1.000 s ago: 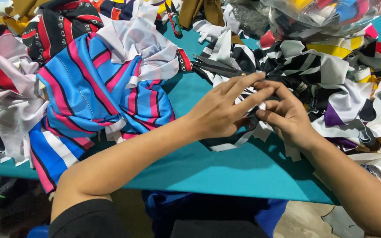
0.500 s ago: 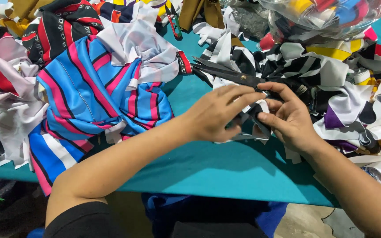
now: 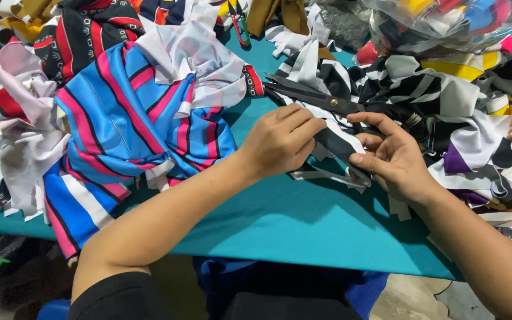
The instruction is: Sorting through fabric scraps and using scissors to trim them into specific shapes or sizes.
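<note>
My left hand (image 3: 280,141) and my right hand (image 3: 389,159) both grip a small black-and-white striped fabric scrap (image 3: 334,142) above the teal table (image 3: 280,219). The scrap is stretched between the two hands, partly hidden by my fingers. Large black scissors (image 3: 321,99) lie just behind the hands, blades pointing left, resting on a heap of black-and-white fabric pieces (image 3: 445,101).
A blue, pink and white striped cloth pile (image 3: 125,130) covers the table's left side, with white and red scraps (image 3: 16,112) beside it. A clear plastic bag of coloured scraps (image 3: 445,24) sits at the back right. Small green-handled snips (image 3: 239,26) lie at the back.
Both hands have shifted slightly left and toward me, drawing the striped scrap taut. The scissors behind them are now more exposed.
</note>
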